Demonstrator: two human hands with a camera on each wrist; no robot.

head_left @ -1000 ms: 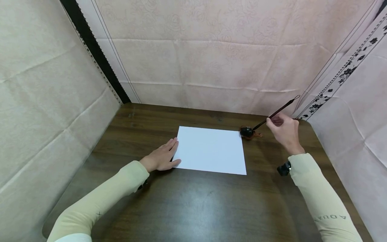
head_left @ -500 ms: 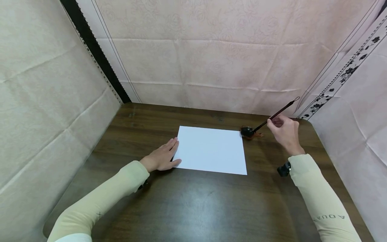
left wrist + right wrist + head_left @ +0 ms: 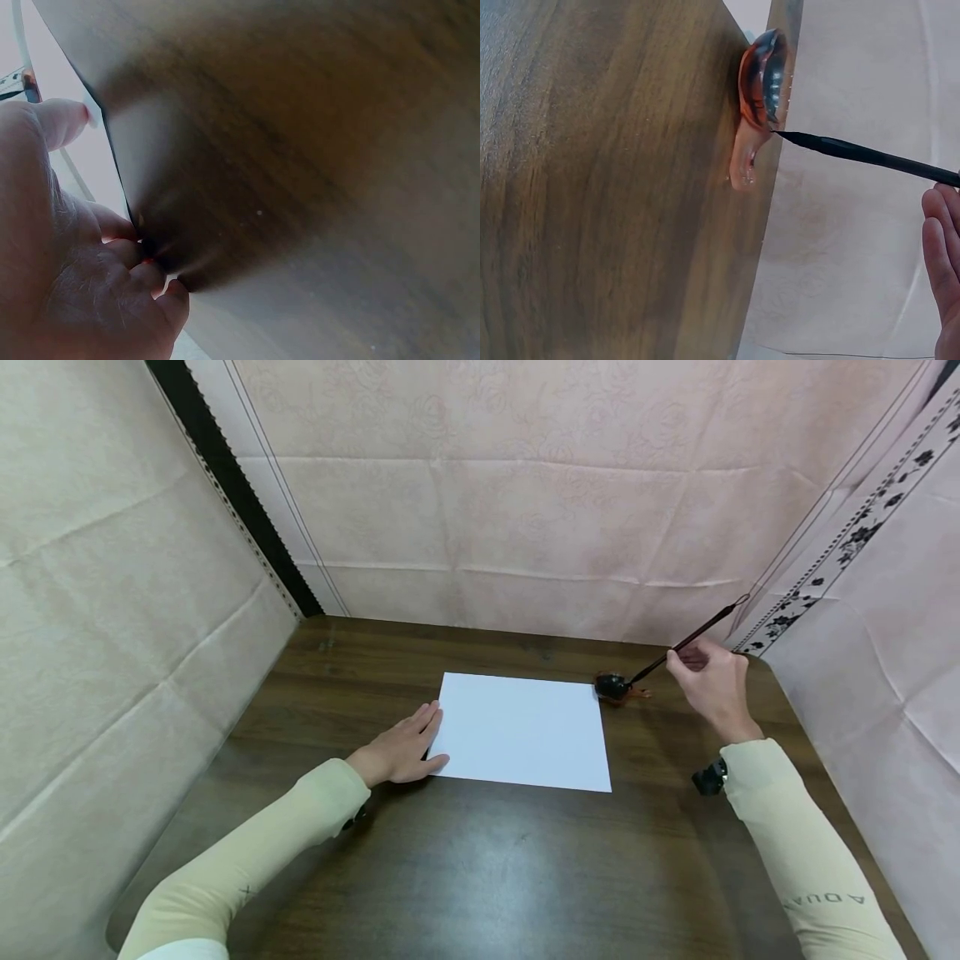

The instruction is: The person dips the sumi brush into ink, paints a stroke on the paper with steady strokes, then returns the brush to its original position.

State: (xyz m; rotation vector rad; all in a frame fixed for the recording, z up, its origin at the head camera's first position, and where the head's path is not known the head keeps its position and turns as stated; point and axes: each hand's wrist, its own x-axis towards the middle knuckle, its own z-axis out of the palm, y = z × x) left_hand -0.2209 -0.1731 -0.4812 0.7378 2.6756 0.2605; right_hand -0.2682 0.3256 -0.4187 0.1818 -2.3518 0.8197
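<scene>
My left hand (image 3: 403, 748) lies with straight fingers on the left edge of a white sheet of paper (image 3: 525, 732). In the left wrist view its thumb and fingertips touch the paper's edge. My right hand (image 3: 708, 685) pinches a dark writing brush (image 3: 699, 631) by its handle, which slants up to a hanging loop. The black brush tip (image 3: 791, 138) is at the rim of a reddish, see-through spoon (image 3: 754, 97) that holds dark liquid. This spoon sits at the paper's far right corner, its short handle pointing right. Whether the tip touches the rim, I cannot tell.
The brown wooden table (image 3: 465, 868) meets a pale cloth wall (image 3: 525, 518) at the back. More cloth hangs on the left and right sides, the right one with a black floral border (image 3: 855, 539). A dark device (image 3: 708, 777) is at the right wrist.
My right hand and the brush have shifted slightly to the right, drawing the tip toward the spoon's handle side. The left hand and the paper stay put.
</scene>
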